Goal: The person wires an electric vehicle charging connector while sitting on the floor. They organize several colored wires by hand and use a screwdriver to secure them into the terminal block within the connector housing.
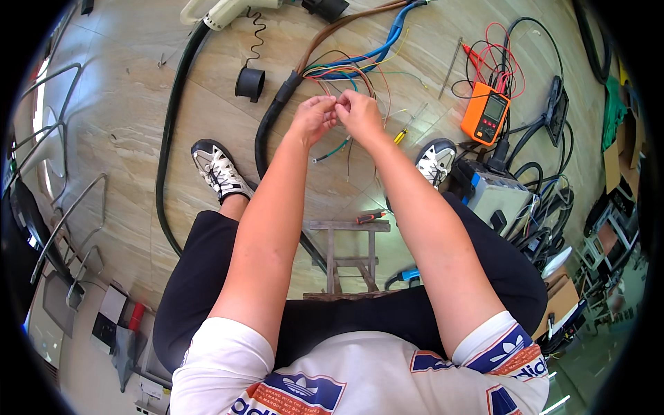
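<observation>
My left hand point(315, 121) and my right hand point(360, 114) meet fingertip to fingertip, both closed in a pinch. Thin wires run to the fingers, and they appear to grip one; its end is hidden. These wires fan out of a thick black cable point(277, 111), together with heavy brown conductors point(325, 29) and blue conductors point(395, 31). Below the hands, a teal wire point(332, 151) ends on the floor. A yellow-handled screwdriver point(401, 135) lies right of my right hand.
An orange meter point(486, 113) with red and black leads lies at right, near a grey box point(494, 195) and tangled cables. A wooden stool point(339, 228) bears a red-black screwdriver point(371, 217). A black cap point(250, 84) and a white charging-plug handle point(232, 12) lie at upper left.
</observation>
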`<state>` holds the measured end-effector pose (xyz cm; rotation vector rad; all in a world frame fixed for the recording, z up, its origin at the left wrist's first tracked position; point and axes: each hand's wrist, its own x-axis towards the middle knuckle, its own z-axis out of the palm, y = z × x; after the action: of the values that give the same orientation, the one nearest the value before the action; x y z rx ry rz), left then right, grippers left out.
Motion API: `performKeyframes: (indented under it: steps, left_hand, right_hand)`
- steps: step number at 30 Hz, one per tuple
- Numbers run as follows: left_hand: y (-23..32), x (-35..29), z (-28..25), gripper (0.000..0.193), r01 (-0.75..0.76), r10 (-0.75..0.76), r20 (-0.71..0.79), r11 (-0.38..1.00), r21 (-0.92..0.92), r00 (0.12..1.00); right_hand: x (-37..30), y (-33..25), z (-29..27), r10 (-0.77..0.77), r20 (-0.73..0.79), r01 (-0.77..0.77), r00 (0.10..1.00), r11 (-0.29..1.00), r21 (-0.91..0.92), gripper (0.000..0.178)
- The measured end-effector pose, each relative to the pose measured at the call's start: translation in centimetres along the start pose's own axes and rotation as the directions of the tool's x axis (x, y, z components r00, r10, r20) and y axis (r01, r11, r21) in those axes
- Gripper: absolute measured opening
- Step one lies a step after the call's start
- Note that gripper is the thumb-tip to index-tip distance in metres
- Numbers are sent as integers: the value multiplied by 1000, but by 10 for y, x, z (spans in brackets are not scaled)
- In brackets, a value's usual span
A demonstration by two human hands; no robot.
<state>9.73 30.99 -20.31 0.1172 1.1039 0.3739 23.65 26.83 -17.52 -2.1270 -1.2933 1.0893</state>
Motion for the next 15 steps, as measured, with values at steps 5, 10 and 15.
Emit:
performKeyframes:
  steps: [5, 10, 15]
  left_hand:
    - [1, 1, 0, 15, -43, 41, -34, 997, -57, 999]
    - [3, 4, -16, 16, 17, -17, 140, 1000, 2, 990]
    - [2, 1, -18, 16, 55, -62, 190, 998, 40, 980]
  right_hand:
    - [3, 4, -2, 272, 383, -425, 883, 810, 404, 19]
    - [2, 2, -19, 225, 575, -585, 787, 569, 578, 18]
    - [2, 3, -24, 269, 589, -624, 762, 547, 558, 20]
